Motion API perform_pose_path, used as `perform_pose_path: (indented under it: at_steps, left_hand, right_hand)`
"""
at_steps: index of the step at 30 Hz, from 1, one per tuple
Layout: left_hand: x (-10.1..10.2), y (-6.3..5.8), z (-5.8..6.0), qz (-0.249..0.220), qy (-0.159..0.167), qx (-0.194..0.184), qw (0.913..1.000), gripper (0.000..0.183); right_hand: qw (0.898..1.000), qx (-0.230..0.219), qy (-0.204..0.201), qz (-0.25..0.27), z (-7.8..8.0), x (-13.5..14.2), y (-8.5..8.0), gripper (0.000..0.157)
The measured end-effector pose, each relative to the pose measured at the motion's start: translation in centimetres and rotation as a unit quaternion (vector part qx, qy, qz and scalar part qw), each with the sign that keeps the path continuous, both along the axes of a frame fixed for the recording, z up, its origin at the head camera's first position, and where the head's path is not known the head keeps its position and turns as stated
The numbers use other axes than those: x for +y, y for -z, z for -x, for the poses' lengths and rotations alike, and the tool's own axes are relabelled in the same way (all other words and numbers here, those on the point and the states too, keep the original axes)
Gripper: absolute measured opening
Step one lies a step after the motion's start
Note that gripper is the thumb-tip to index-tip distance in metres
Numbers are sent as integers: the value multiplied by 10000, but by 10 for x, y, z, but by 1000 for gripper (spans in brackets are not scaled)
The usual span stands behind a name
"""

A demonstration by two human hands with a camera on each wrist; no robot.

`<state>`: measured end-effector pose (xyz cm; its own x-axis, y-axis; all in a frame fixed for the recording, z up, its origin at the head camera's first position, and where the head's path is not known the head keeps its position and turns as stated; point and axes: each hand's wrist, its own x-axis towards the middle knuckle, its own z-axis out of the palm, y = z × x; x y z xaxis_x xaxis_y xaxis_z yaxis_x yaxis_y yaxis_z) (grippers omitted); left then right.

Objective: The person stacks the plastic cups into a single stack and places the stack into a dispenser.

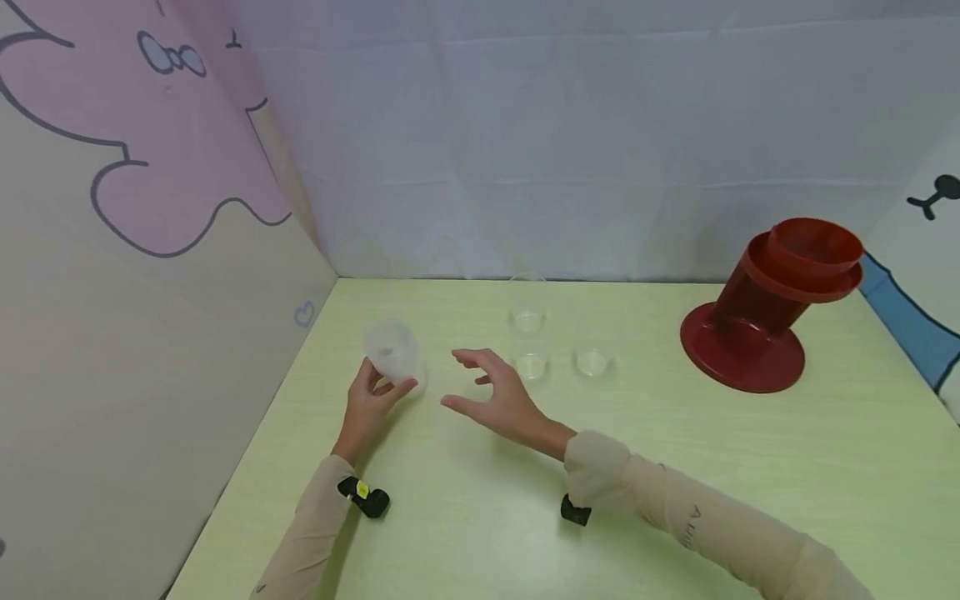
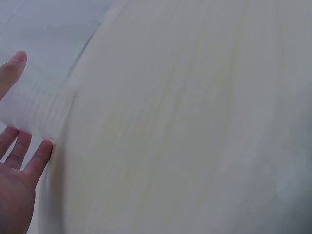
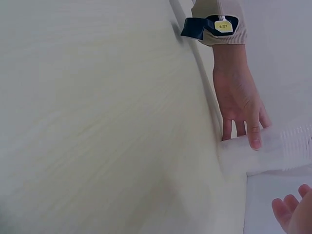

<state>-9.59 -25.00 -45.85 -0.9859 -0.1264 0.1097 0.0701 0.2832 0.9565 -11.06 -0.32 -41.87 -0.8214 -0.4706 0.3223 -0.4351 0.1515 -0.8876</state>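
Observation:
Toward the left of the table, my left hand [image 1: 369, 410] grips the lower part of an upright stack of translucent plastic cups [image 1: 392, 348]. Its thumb is on the near side of the stack, and fingers show at the left. Closely nested, ribbed rims of the stack [image 3: 296, 146] show in the right wrist view. My right hand [image 1: 504, 402] hovers to the right of the stack, thumb and fingers spread apart, touching nothing. Behind it are clear cups, one farther back [image 1: 528, 304], one nearer [image 1: 531, 364] and one to the right [image 1: 592, 361]; their outlines are faint.
At the far right stands a red stand [image 1: 750, 342] with a round base and a stepped, wide tube on top. A pale wooden table [image 1: 480, 517] runs back to a white cloth wall [image 1: 570, 150]. A printed cloth wall [image 1: 165, 333] borders the left side.

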Motion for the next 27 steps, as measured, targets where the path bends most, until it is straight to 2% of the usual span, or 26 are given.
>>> perform_pose_path:
  at_steps: [10,20,27]
  left_hand:
    - [-2,1,0,7,5,-22,10000,68]
    - [-1,-1,0,-11,57,-14,10000,69]
    - [-1,0,-1,-78,2,-6,10000,67]
  right_hand:
    - [9988,-260,345,226,-11,16,13,60]
    - [9938,-335,853,623,-31,33,-4,58]
    - [9884,-630,1276,533,-24,44,26,60]
